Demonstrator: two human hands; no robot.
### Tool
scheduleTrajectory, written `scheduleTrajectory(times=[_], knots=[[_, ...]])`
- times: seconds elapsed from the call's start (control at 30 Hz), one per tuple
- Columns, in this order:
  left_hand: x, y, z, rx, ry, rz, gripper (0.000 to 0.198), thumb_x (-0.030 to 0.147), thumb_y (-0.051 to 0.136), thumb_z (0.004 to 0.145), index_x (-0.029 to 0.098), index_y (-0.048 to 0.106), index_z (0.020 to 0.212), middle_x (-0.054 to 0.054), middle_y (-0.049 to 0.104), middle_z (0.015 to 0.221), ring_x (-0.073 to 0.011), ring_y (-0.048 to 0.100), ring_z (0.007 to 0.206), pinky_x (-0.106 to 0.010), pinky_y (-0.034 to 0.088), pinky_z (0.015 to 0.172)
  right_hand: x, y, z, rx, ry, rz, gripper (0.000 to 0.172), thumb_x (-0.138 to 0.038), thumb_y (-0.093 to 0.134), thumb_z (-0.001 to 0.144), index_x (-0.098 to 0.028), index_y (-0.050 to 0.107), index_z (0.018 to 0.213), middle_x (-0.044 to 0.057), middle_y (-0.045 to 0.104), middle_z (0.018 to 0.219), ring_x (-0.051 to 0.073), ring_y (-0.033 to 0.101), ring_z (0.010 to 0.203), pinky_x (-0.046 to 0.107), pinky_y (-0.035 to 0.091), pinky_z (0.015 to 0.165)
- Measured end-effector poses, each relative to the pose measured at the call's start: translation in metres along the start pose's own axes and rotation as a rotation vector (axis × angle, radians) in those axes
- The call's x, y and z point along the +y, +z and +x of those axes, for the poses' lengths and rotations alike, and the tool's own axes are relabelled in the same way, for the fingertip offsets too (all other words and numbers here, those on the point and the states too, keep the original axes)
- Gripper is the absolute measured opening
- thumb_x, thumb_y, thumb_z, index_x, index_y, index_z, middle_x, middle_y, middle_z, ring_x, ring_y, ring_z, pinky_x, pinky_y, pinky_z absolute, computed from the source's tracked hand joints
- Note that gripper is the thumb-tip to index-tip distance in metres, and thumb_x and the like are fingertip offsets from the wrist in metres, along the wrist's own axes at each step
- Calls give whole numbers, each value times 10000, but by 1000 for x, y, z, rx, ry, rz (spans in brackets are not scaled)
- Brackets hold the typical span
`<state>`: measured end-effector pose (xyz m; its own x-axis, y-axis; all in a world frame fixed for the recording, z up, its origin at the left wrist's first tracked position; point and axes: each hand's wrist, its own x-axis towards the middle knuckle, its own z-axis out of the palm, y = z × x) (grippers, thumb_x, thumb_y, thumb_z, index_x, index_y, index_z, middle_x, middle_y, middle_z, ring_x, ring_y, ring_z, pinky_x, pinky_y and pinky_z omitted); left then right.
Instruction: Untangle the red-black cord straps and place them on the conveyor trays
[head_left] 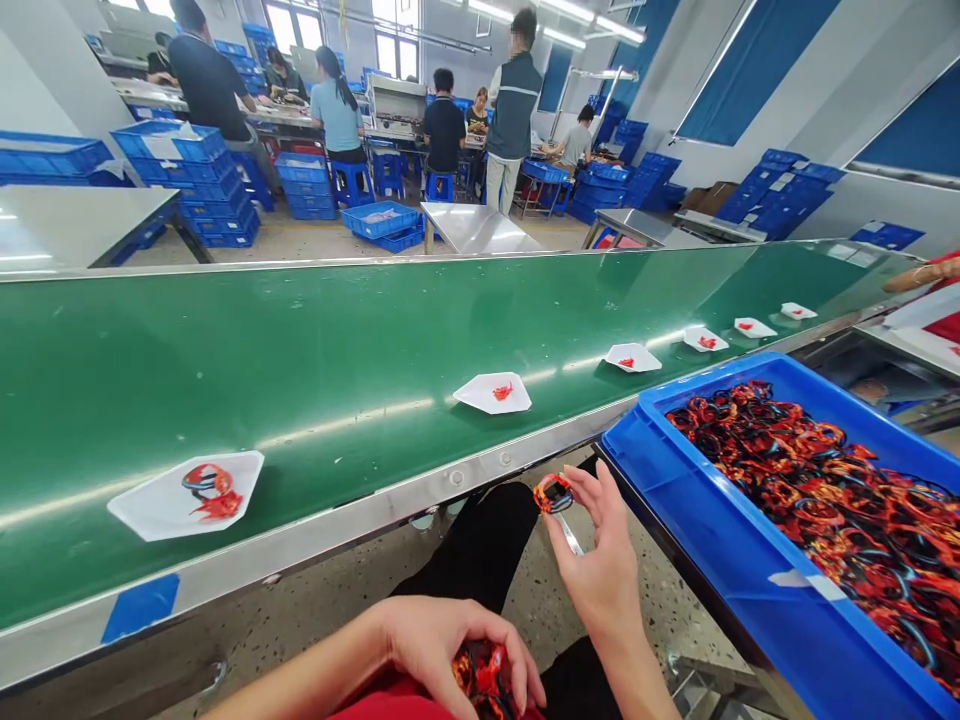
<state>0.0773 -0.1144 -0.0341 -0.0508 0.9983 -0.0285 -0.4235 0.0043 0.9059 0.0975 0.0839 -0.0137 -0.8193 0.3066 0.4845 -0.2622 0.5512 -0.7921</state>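
Between the thumb and fingers of my right hand is a small orange, black and red ring-shaped piece, held up between the conveyor edge and the bin. My left hand rests low near my lap, its fingers curled around several similar ring-shaped pieces. On the green conveyor belt, the nearest white tray at left carries one such ring beside a red piece. Another white tray ahead of my hands bears only a small red piece.
A blue bin heaped with ring-shaped pieces stands at my right. Several more white trays lie farther right along the belt. A metal rail edges the belt. Another person's arm shows at far right; people work beyond.
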Motion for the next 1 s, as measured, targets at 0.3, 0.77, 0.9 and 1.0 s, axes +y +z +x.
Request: scheduleTrajectory(times=[0.3,0.77,0.9,1.0], knots=[[-18,-3,-7,256,-143,-144,336,257,796,559,158,667,853,-61,699,937,-180,647,871,-272,496,747,2,20,24,-34,55,45,748,-182,575,826,-245,157,1443,103,502,1270,210,518,1145,471,384,1040],[-38,-7,-5,423,-47,-498,287,24,624,560,133,616,825,-88,684,857,-267,644,944,-307,493,728,-5,28,26,-28,77,94,792,-191,604,805,-240,148,1449,98,529,1228,206,524,1129,458,405,1025],[-40,-8,-4,440,-31,-575,280,5,602,571,130,613,821,-87,670,826,-285,650,943,-308,502,717,-12,30,26,-63,125,79,801,-211,626,795,-242,164,1449,88,565,1189,200,550,1082,454,423,1005],[-39,-9,-4,443,-26,-642,262,21,597,575,132,603,812,-88,658,812,-285,659,904,-287,512,652,-16,33,26,-45,186,170,797,-226,667,763,-244,226,1427,82,579,1174,199,556,1086,456,410,1023]])
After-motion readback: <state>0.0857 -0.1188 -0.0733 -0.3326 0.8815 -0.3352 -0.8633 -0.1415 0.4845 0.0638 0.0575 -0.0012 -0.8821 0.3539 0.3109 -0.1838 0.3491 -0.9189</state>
